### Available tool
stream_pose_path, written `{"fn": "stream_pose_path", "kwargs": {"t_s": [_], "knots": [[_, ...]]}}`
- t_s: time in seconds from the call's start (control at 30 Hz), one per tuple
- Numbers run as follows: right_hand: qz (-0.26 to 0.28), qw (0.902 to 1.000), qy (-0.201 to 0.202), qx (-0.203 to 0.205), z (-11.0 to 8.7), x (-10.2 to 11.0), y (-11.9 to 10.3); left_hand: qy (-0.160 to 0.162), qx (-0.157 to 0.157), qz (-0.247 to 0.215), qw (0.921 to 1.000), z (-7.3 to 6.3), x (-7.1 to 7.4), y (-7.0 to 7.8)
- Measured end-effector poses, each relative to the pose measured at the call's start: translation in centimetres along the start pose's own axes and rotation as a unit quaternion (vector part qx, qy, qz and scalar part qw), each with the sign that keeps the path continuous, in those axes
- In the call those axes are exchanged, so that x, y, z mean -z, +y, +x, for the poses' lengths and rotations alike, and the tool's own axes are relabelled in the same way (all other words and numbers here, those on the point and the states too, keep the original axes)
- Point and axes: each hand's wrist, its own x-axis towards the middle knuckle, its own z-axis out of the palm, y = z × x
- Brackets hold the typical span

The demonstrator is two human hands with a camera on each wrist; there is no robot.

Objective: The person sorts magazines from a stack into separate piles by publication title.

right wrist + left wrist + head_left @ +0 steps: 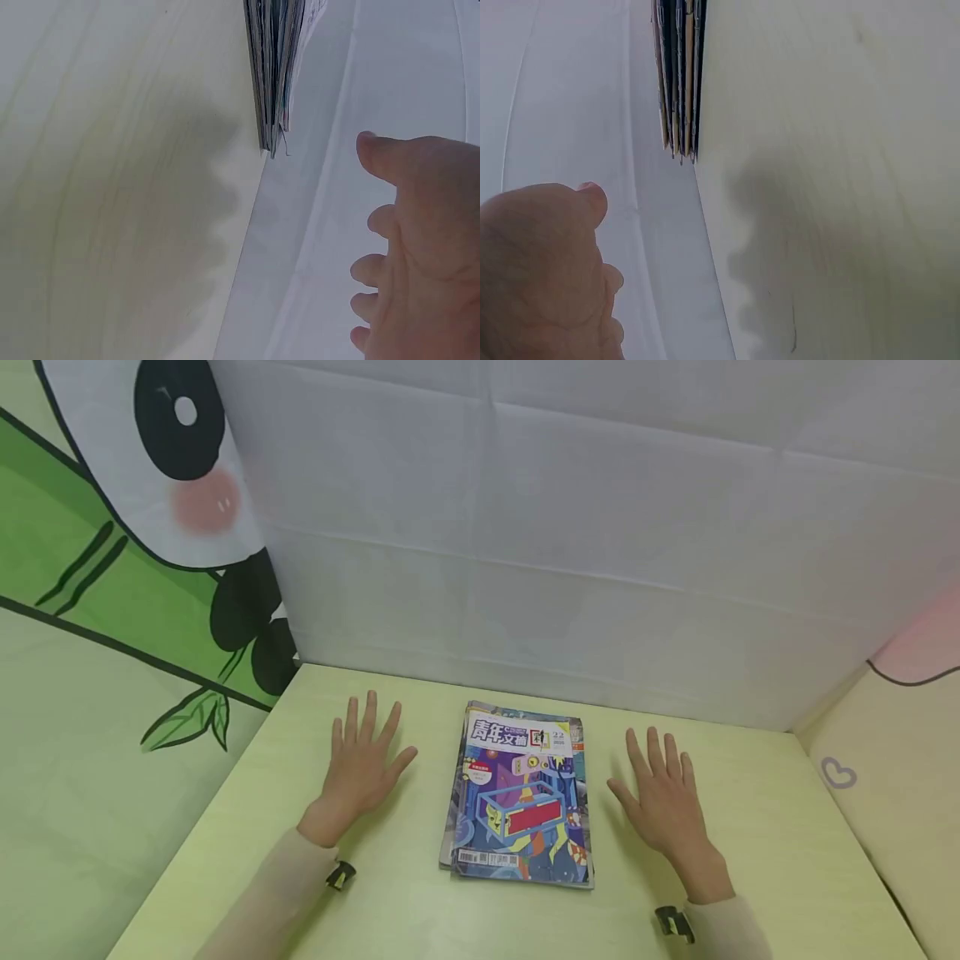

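A stack of several magazines (521,802) lies flat on the pale yellow table, its top cover purple and blue with large white lettering. The lower ones stick out a little at the left and top edges. To the left of the stack is my left hand (362,774), palm down with fingers spread, touching none of the magazines. My right hand (667,806) mirrors it on the other side, fingers straight and thumb toward the stack. Both wrist views show the stack's layered edges, the left one (679,82) and the right one (276,75), apart from each hand.
The table (390,910) meets a pale cloth wall (570,552) at the back. A side panel with a green and black cartoon print (150,577) borders the left. Another light panel (892,810) with a heart drawing stands at the right.
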Motion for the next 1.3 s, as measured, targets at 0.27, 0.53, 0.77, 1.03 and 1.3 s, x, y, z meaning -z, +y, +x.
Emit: {"fn": "stream_pose_path", "kwargs": {"t_s": [0.27,0.53,0.77,1.03,1.3], "knots": [[0.025,0.9994,0.025,0.006,-0.6,-0.1,0.0,-0.003,-0.004,-0.027,0.9996,0.0,-0.3,0.9],[0.07,0.9923,0.099,0.026,-0.9,-0.5,-1.0,0.01,-0.024,-0.071,0.9972,-0.5,-0.8,2.7],[0.127,0.9802,0.152,0.009,-1.4,-1.1,-2.4,0.027,-0.039,-0.131,0.9903,-1.2,-1.1,5.0],[0.219,0.965,0.141,-0.032,-2.0,-1.5,-3.8,0.033,-0.022,-0.19,0.981,-2.2,-2.3,6.9],[0.308,0.941,0.109,-0.089,-2.7,-2.3,-4.8,0.043,0.003,-0.238,0.9703,-3.4,-3.0,8.6]]}}
